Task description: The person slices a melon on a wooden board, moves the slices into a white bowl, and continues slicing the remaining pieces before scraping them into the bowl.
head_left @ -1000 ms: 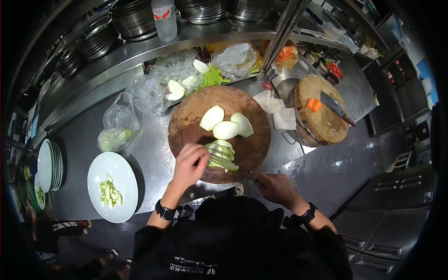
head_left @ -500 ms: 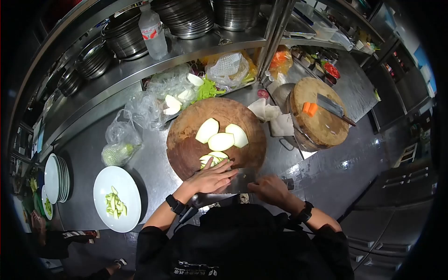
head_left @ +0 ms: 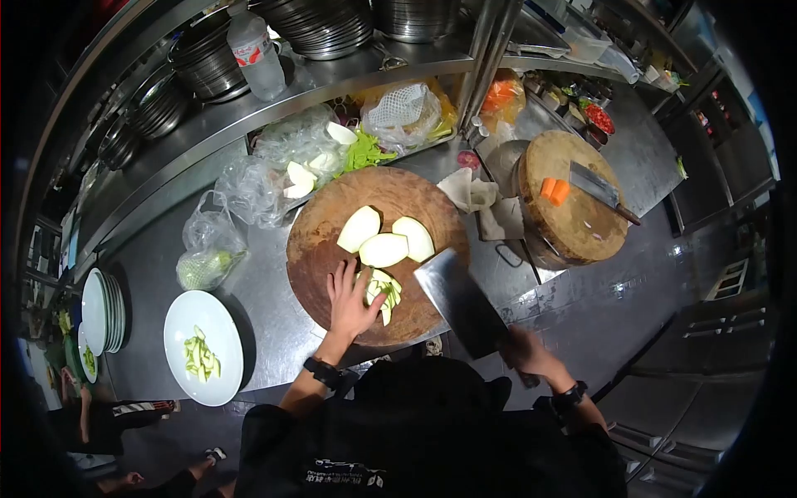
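Note:
My left hand point(head_left: 352, 300) lies over the near part of a round wooden chopping board point(head_left: 328, 207), fingers spread, beside and touching a small pile of pale green vegetable slices point(head_left: 383, 292). My right hand point(head_left: 530, 352) is wrapped round the handle of a cleaver point(head_left: 459, 300). The cleaver's broad blade is raised off the slices and reaches over the board's right edge. Three larger pale, peeled-looking vegetable pieces point(head_left: 384, 249) rest on the board beyond my left hand. To the left, a white plate point(head_left: 178, 332) holds cut green pieces point(head_left: 200, 357).
A second board point(head_left: 552, 153) at the right bears carrot pieces point(head_left: 559, 192) and another cleaver point(head_left: 594, 183). Plastic bags point(head_left: 249, 187) and leafy greens point(head_left: 364, 152) lie behind. Stacked plates point(head_left: 95, 311) stand left. A bottle point(head_left: 257, 62) sits on the shelf. Another person's arm point(head_left: 85, 411) shows lower left.
The cleaver has lifted away from the slices and swung right with my right hand. My left hand has shifted forward and left, its fingers now spread, uncovering more of the pile.

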`<state>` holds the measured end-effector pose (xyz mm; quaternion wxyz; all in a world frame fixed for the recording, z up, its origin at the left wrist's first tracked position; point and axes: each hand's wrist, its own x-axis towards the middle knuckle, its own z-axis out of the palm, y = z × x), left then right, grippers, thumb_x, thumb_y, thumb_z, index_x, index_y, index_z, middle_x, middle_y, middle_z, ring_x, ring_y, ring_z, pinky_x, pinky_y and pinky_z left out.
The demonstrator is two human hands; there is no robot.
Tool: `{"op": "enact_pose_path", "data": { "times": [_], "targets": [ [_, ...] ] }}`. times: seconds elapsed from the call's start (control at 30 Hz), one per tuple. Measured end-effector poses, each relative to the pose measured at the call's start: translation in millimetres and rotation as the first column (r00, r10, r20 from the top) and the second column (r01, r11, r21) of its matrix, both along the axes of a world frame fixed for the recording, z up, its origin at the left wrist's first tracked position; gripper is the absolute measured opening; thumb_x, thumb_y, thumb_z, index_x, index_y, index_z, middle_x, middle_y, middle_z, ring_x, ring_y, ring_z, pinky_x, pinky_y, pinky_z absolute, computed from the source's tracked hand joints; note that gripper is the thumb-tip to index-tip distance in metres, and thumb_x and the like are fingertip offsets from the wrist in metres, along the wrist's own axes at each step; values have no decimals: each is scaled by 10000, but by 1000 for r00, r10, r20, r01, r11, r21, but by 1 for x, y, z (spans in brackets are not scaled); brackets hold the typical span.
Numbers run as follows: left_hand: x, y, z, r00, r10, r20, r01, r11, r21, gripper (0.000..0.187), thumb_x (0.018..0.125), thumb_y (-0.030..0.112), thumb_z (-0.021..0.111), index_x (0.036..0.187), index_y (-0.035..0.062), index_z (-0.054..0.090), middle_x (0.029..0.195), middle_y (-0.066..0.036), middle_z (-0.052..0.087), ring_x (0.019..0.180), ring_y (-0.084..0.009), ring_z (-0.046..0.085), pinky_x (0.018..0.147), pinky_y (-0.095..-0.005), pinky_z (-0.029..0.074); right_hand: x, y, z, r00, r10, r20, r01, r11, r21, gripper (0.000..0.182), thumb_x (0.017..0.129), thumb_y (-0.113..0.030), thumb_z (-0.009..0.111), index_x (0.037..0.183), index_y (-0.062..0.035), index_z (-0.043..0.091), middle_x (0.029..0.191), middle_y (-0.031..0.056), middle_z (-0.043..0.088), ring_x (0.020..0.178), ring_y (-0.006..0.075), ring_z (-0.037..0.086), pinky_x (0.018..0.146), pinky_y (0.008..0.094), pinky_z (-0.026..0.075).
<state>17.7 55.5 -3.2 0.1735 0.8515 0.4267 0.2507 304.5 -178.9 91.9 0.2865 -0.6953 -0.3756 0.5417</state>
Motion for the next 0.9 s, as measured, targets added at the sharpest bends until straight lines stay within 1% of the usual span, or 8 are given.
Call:
{"op": "enact_pose_path", "data": {
  "times": [0.03,0.17,0.3,0.43,0.67,0.73,0.8,0.9],
  "targets": [
    [4,-5,-2,987,3,-160,-3,1000,-3,597,812,510,604,1254,112,553,1342,-148,444,1316,-365,313,1080,-615,147,-1,-1,-17,993,-27,-114,22,999,-41,193,932,-186,594,981,-35,485,660,-13,502,545,85,500,479,269,436],
    [11,-20,-3,975,-86,-205,76,996,-56,669,767,575,620,1282,157,538,1353,-147,423,1281,-372,336,1063,-659,126,-12,-7,-64,864,-178,-471,158,984,-82,148,956,-189,536,1012,-76,460,659,-17,477,514,72,477,458,243,425],
    [15,-21,1,973,-57,-226,42,997,-68,692,744,609,625,1293,197,539,1409,-125,359,1313,-384,292,1057,-671,119,-32,14,-82,910,14,-413,5,999,43,236,959,-187,516,1135,-36,472,686,-4,495,577,76,489,510,237,429],
    [21,-31,5,956,-66,-285,65,998,-14,691,730,643,620,1302,263,539,1394,-130,386,1339,-394,266,1036,-698,118,-71,39,-87,918,33,-396,-39,999,-7,203,958,-170,518,1092,-29,462,681,11,496,526,82,482,486,245,426],
    [12,-32,-11,997,27,-79,-24,999,42,565,735,484,692,1191,161,613,1319,-175,445,1271,-412,343,1043,-630,220,-143,46,-96,876,-46,-481,40,999,-23,171,954,-142,524,1069,-40,450,661,16,493,495,94,484,451,267,429],
    [2,-29,-19,991,37,132,-47,996,74,475,726,384,711,1115,118,648,1274,-179,473,1239,-418,373,1040,-588,269,-166,51,-78,885,-34,-464,13,999,-47,169,949,-135,531,1071,-53,449,663,18,502,497,93,485,444,257,420],
    [-19,-27,-2,962,74,262,-78,997,4,435,715,327,717,1078,94,658,1241,-186,495,1223,-435,381,1035,-566,290,-194,61,-58,921,-65,-384,67,998,-6,176,943,-121,537,1081,-62,445,653,11,506,497,86,483,440,245,412],
    [-84,-13,10,940,162,300,-174,985,11,428,716,312,715,1077,92,656,1224,-184,513,1214,-452,383,1024,-561,301,-239,81,-56,960,79,-267,-73,997,31,194,938,-127,543,1091,-57,446,653,2,509,501,80,485,436,237,404]
  ]
}}
